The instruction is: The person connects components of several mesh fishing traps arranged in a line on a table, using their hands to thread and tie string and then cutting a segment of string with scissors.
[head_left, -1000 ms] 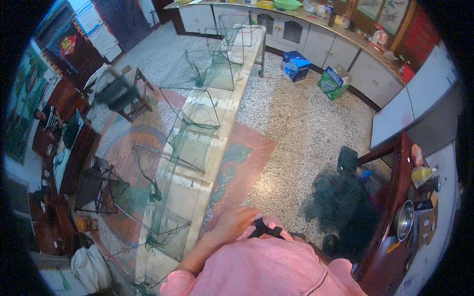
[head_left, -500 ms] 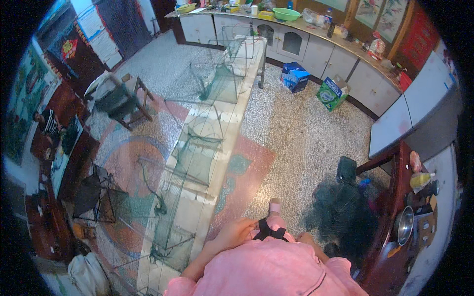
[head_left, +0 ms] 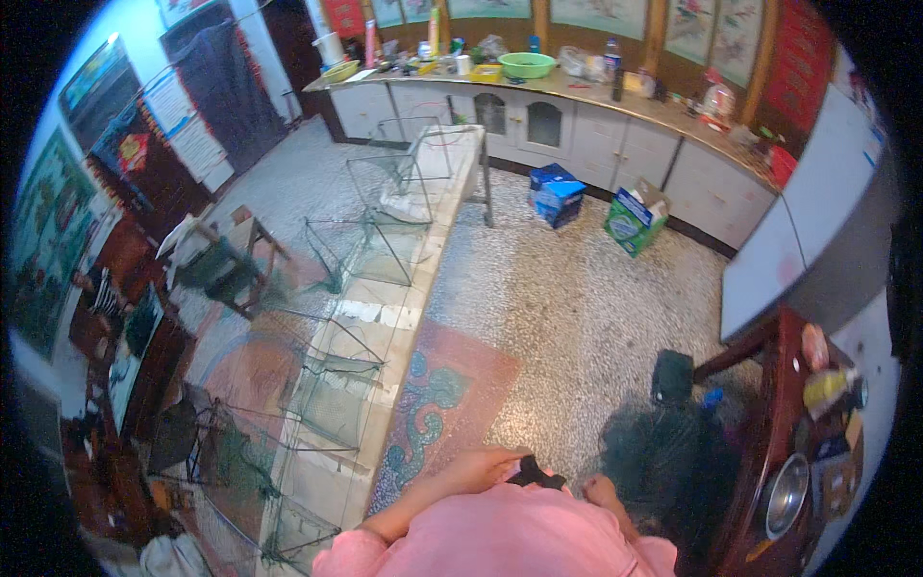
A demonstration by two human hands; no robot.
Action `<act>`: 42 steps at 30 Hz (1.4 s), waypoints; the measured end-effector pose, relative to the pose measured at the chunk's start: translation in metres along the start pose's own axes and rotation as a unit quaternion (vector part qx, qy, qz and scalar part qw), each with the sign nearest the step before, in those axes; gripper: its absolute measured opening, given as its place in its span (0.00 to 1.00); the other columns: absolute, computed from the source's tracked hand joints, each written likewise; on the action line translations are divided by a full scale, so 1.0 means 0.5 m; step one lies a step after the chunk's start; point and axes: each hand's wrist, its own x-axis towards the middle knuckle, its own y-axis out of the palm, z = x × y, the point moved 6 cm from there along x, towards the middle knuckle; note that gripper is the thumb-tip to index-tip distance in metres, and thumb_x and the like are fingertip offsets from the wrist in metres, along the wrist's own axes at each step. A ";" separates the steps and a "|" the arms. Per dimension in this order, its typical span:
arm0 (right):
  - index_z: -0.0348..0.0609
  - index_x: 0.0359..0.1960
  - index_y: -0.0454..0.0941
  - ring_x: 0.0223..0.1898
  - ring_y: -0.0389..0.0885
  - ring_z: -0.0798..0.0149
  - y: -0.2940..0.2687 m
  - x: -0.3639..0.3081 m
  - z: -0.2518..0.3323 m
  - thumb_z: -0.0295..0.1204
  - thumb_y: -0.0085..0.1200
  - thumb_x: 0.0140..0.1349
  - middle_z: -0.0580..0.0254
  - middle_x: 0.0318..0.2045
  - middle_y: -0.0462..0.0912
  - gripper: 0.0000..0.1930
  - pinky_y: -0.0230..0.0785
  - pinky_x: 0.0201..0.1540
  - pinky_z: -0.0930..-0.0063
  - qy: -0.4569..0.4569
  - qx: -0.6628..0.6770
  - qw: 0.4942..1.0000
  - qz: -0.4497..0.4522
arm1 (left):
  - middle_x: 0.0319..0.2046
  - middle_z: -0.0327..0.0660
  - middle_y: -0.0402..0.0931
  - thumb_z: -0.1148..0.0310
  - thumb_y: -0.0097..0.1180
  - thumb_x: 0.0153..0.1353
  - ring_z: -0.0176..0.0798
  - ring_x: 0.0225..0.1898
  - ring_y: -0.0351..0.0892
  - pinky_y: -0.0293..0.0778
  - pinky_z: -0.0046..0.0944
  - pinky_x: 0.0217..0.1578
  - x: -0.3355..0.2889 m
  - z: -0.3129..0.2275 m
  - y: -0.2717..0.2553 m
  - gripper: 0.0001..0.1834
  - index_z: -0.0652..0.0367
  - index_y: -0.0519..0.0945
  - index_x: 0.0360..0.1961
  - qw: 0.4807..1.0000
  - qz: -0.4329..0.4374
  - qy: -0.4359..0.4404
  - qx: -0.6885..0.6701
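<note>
My left hand (head_left: 481,468) is at my waist in front of the pink top, its fingers bent and pressed together beside a black bow-like tie (head_left: 535,472). Whether it grips the tie is unclear. On the right side of my waist, my right hand (head_left: 601,491) is curled closed, and its inside is hidden. To my left, a long green netting trap (head_left: 332,409) with dark square frames stretches along a narrow pale table (head_left: 327,486). Neither hand touches the netting.
A dark heap of netting (head_left: 663,457) lies on the floor at right, beside a reddish-brown table (head_left: 745,471) bearing a metal bowl (head_left: 787,495). Two cartons, blue (head_left: 558,197) and green (head_left: 636,221), stand before the far cabinets (head_left: 596,144). A chair (head_left: 216,264) is at left.
The view has tipped upward, showing more of the far wall, and the long table sits lower and further left. Both hands stay near the waist, the right showing more clearly.
</note>
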 end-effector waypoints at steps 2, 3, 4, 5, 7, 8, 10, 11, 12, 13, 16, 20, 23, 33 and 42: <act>0.38 0.23 0.78 0.23 0.78 0.48 -0.029 -0.006 -0.049 0.38 0.49 0.46 0.49 0.17 0.77 0.14 0.71 0.30 0.61 0.024 0.029 0.999 0.007 | 0.39 0.45 0.73 0.66 0.47 0.58 0.48 0.40 0.73 0.69 0.40 0.39 0.071 -0.024 0.013 0.14 0.58 0.73 0.44 0.999 0.028 0.012 -0.008; 0.37 0.22 0.78 0.22 0.78 0.49 -0.040 0.002 -0.081 0.38 0.50 0.46 0.50 0.15 0.77 0.15 0.71 0.28 0.62 0.023 0.014 0.999 -0.027 | 0.39 0.45 0.72 0.65 0.47 0.58 0.48 0.40 0.73 0.69 0.41 0.40 0.103 -0.035 0.017 0.14 0.59 0.73 0.44 0.999 0.033 0.017 -0.026; 0.38 0.22 0.78 0.23 0.78 0.50 -0.067 0.013 -0.084 0.39 0.50 0.46 0.50 0.17 0.77 0.14 0.71 0.29 0.62 0.027 -0.018 0.999 -0.015 | 0.39 0.45 0.72 0.65 0.46 0.58 0.48 0.41 0.73 0.69 0.41 0.41 0.131 -0.038 0.025 0.14 0.59 0.73 0.44 0.998 0.034 0.022 -0.049; 0.39 0.22 0.78 0.24 0.78 0.50 -0.083 -0.003 -0.091 0.40 0.51 0.46 0.50 0.19 0.78 0.14 0.71 0.29 0.61 0.039 -0.043 0.998 -0.001 | 0.38 0.44 0.73 0.65 0.46 0.59 0.46 0.41 0.72 0.68 0.40 0.40 0.157 -0.031 0.042 0.14 0.59 0.73 0.43 0.997 0.047 0.022 -0.063; 0.39 0.22 0.78 0.25 0.78 0.50 -0.117 0.000 -0.100 0.39 0.51 0.45 0.50 0.20 0.78 0.14 0.71 0.30 0.61 0.068 -0.044 0.996 0.020 | 0.36 0.42 0.73 0.65 0.45 0.59 0.42 0.41 0.72 0.68 0.38 0.39 0.207 -0.008 0.072 0.13 0.60 0.74 0.42 0.993 0.076 0.023 -0.091; 0.39 0.23 0.78 0.25 0.78 0.50 -0.132 0.014 -0.100 0.39 0.51 0.45 0.50 0.20 0.78 0.14 0.71 0.30 0.62 0.081 -0.038 0.996 0.023 | 0.35 0.41 0.73 0.66 0.45 0.59 0.39 0.40 0.72 0.67 0.36 0.38 0.221 -0.008 0.072 0.13 0.60 0.74 0.41 0.949 0.100 -0.093 -0.285; 0.39 0.23 0.77 0.25 0.78 0.51 -0.144 0.032 -0.101 0.39 0.52 0.45 0.50 0.22 0.78 0.14 0.71 0.30 0.62 0.103 -0.024 0.994 0.029 | 0.32 0.37 0.71 0.67 0.45 0.59 0.31 0.37 0.69 0.64 0.30 0.36 0.240 -0.017 0.080 0.10 0.60 0.74 0.38 0.755 0.115 -0.308 -0.567; 0.39 0.23 0.77 0.26 0.78 0.51 -0.148 0.044 -0.097 0.39 0.52 0.45 0.50 0.22 0.78 0.14 0.71 0.30 0.62 0.110 -0.016 0.993 0.029 | 0.30 0.34 0.70 0.68 0.45 0.59 0.26 0.36 0.67 0.62 0.26 0.34 0.246 -0.008 0.084 0.09 0.60 0.74 0.36 0.632 0.078 -0.414 -0.650; 0.39 0.24 0.77 0.26 0.78 0.51 -0.155 0.068 -0.086 0.38 0.52 0.45 0.50 0.23 0.78 0.14 0.71 0.31 0.63 0.114 -0.008 0.993 0.030 | 0.30 0.34 0.70 0.68 0.45 0.59 0.26 0.35 0.67 0.62 0.25 0.34 0.270 0.023 0.086 0.09 0.59 0.74 0.36 0.673 0.077 -0.394 -0.621; 0.39 0.24 0.77 0.26 0.78 0.51 -0.158 0.084 -0.072 0.38 0.52 0.45 0.50 0.23 0.78 0.14 0.71 0.31 0.63 0.119 0.001 0.992 0.037 | 0.29 0.35 0.70 0.68 0.44 0.59 0.26 0.34 0.67 0.62 0.25 0.33 0.292 0.063 0.096 0.08 0.59 0.74 0.35 0.707 0.077 -0.378 -0.592; 0.39 0.25 0.77 0.27 0.78 0.51 -0.182 0.162 -0.009 0.38 0.53 0.45 0.50 0.25 0.79 0.13 0.70 0.31 0.63 0.119 0.016 0.992 0.046 | 0.29 0.34 0.70 0.69 0.44 0.59 0.25 0.32 0.66 0.61 0.23 0.32 0.368 0.088 0.078 0.07 0.58 0.74 0.34 0.708 0.098 -0.353 -0.604; 0.38 0.26 0.77 0.28 0.78 0.52 -0.246 0.292 0.104 0.37 0.53 0.45 0.50 0.27 0.79 0.13 0.70 0.32 0.64 0.105 0.026 0.993 0.052 | 0.29 0.36 0.71 0.70 0.46 0.58 0.30 0.32 0.69 0.64 0.29 0.31 0.501 0.040 -0.065 0.08 0.57 0.74 0.37 0.776 0.117 -0.353 -0.510; 0.37 0.27 0.76 0.27 0.77 0.52 -0.302 0.381 0.181 0.36 0.53 0.46 0.50 0.27 0.79 0.13 0.70 0.32 0.65 0.083 0.002 0.995 0.056 | 0.31 0.40 0.72 0.70 0.47 0.57 0.39 0.33 0.72 0.68 0.36 0.32 0.611 0.070 -0.138 0.09 0.58 0.74 0.39 0.975 0.129 -0.067 -0.165; 0.34 0.30 0.77 0.29 0.78 0.56 -0.558 0.635 0.482 0.35 0.52 0.46 0.48 0.26 0.79 0.15 0.69 0.33 0.67 0.088 0.092 0.992 0.009 | 0.29 0.47 0.72 0.69 0.51 0.47 0.48 0.35 0.73 0.69 0.42 0.35 0.858 0.184 -0.406 0.13 0.59 0.75 0.36 0.996 -0.072 0.039 -0.032; 0.37 0.26 0.76 0.21 0.77 0.63 -0.601 0.893 0.547 0.34 0.48 0.54 0.53 0.25 0.79 0.12 0.69 0.21 0.71 -0.040 -0.067 0.988 0.137 | 0.32 0.49 0.73 0.60 0.52 0.53 0.53 0.36 0.73 0.69 0.43 0.35 0.970 0.226 -0.560 0.16 0.59 0.75 0.39 0.992 -0.067 -0.072 -0.074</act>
